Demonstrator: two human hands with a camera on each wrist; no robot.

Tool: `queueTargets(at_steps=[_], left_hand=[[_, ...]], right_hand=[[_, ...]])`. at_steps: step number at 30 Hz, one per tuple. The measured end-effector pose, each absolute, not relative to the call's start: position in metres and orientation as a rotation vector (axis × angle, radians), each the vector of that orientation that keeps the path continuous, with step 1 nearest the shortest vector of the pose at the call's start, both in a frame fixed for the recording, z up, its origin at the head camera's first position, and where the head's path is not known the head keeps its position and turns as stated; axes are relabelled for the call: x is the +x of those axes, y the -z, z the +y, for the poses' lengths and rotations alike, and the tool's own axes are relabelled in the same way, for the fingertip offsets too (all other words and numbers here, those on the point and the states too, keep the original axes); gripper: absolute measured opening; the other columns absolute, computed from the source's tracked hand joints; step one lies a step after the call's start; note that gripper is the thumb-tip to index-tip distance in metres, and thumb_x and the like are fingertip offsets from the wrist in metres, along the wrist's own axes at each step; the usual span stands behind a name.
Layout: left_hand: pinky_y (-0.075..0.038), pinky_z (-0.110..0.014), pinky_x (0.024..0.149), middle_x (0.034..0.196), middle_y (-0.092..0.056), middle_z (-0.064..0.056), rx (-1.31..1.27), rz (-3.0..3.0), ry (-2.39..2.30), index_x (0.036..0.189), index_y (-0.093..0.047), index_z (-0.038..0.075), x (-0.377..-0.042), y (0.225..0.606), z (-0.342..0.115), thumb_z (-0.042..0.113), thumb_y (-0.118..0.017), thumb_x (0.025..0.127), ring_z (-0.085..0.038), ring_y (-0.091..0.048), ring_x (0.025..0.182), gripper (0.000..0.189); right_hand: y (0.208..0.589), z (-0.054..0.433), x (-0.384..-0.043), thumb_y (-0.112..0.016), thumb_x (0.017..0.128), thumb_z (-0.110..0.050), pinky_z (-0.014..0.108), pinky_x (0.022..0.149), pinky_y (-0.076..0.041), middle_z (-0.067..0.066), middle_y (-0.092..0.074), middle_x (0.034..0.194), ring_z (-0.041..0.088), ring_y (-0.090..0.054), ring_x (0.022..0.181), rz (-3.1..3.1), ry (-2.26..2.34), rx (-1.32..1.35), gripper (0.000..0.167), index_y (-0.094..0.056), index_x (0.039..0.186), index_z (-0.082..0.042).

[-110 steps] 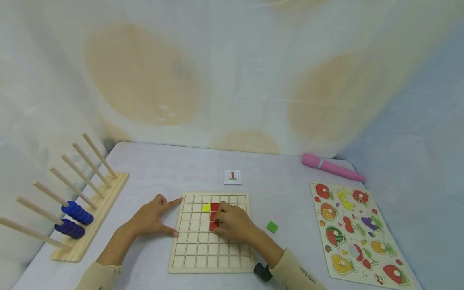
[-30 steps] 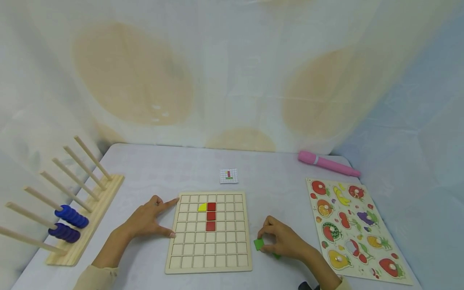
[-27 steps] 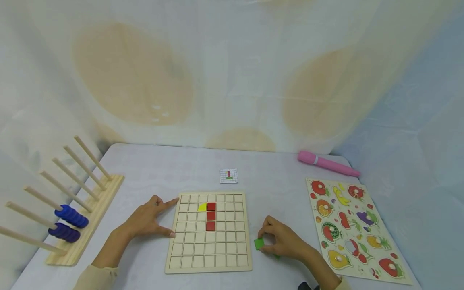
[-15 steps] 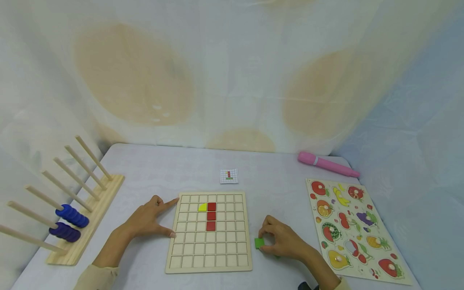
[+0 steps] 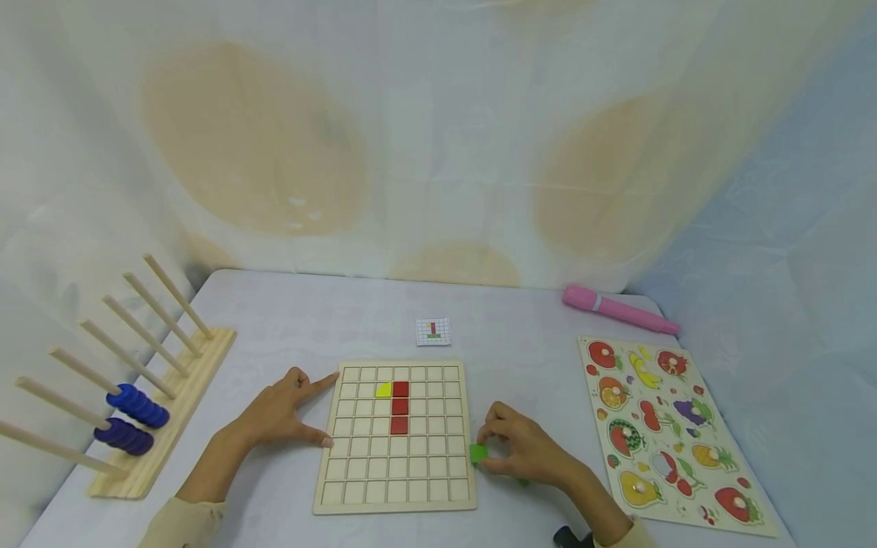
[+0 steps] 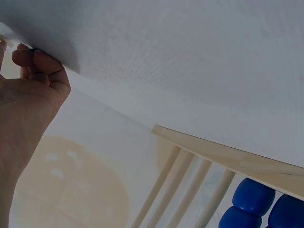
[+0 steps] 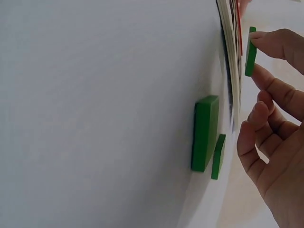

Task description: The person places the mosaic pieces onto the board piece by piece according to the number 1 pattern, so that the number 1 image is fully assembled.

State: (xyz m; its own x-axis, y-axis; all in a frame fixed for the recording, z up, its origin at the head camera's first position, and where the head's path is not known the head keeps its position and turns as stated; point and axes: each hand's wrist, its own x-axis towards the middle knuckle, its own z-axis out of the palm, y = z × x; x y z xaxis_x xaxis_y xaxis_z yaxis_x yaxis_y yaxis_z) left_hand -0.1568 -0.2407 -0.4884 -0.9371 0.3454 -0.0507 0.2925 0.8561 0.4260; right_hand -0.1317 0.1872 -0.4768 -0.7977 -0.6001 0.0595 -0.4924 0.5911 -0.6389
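Note:
My right hand [image 5: 527, 449] pinches a green square tile [image 5: 478, 454] between thumb and index finger, at the right edge of the wooden grid board [image 5: 363, 495]. In the right wrist view this green tile [image 7: 251, 52] is held up clear of the table, beside the board's edge. A yellow tile with a rounded side [image 5: 384, 390] sits in the grid, left of the top one in a column of 3 red tiles [image 5: 400, 406]. Thumb and index finger spread, my left hand [image 5: 274, 415] touches the board's left edge; its other fingers are curled in.
Two green tiles [image 7: 205, 135] lie under my right hand, mostly hidden in the head view. A small printed pattern card [image 5: 433, 332] lies behind the board. The peg abacus [image 5: 171, 403] stands left; a fruit puzzle [image 5: 671, 434] and pink marker [image 5: 620, 310] lie right.
My right hand has left the red tiles, gone right to the green tiles, and now moved left with one to the board's edge. The left hand keeps its place.

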Motion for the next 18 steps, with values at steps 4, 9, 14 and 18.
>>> queueTargets(at_steps=[4, 9, 14, 18], left_hand=[[-0.034, -0.028, 0.068, 0.104, -0.040, -0.003, 0.499, 2.907, -0.633, 0.150, -0.045, 0.023, -0.157, 0.489, -0.240, 0.076, -0.078, 0.057, -0.015, -0.039, 0.078, 0.113], [-0.034, -0.028, 0.068, 0.104, -0.040, -0.003, 0.491, 2.902, -0.634, 0.151, -0.044, 0.024, -0.158, 0.489, -0.240, 0.075, -0.079, 0.057, -0.016, -0.039, 0.078, 0.113], [-0.034, -0.027, 0.068, 0.103, -0.040, -0.002, 0.493, 2.902, -0.627, 0.151, -0.044, 0.024, -0.157, 0.489, -0.240, 0.075, -0.079, 0.057, -0.015, -0.039, 0.078, 0.113], [-0.034, -0.027, 0.068, 0.103, -0.039, -0.002, 0.506, 2.913, -0.621, 0.151, -0.044, 0.023, -0.157, 0.488, -0.240, 0.075, -0.078, 0.057, -0.014, -0.039, 0.078, 0.113]], right_hand=[[0.478, 0.179, -0.134, -0.084, 0.077, -0.020, 0.022, 0.074, -0.046, -0.005, -0.048, 0.092, 0.010, -0.049, 0.084, 2.632, 1.004, -0.924, 0.020, -0.072, 0.092, -0.020], [0.476, 0.169, -0.135, -0.084, 0.077, -0.020, 0.023, 0.075, -0.047, -0.004, -0.051, 0.093, 0.011, -0.051, 0.085, 2.596, 1.025, -0.941, 0.020, -0.072, 0.093, -0.019], [0.472, 0.156, -0.136, -0.083, 0.077, -0.019, 0.022, 0.077, -0.048, -0.005, -0.050, 0.095, 0.011, -0.053, 0.087, 2.573, 1.019, -0.969, 0.021, -0.072, 0.095, -0.017], [0.468, 0.142, -0.137, -0.083, 0.078, -0.020, 0.021, 0.080, -0.048, -0.006, -0.050, 0.095, 0.011, -0.054, 0.088, 2.562, 0.989, -1.005, 0.021, -0.073, 0.096, -0.016]])
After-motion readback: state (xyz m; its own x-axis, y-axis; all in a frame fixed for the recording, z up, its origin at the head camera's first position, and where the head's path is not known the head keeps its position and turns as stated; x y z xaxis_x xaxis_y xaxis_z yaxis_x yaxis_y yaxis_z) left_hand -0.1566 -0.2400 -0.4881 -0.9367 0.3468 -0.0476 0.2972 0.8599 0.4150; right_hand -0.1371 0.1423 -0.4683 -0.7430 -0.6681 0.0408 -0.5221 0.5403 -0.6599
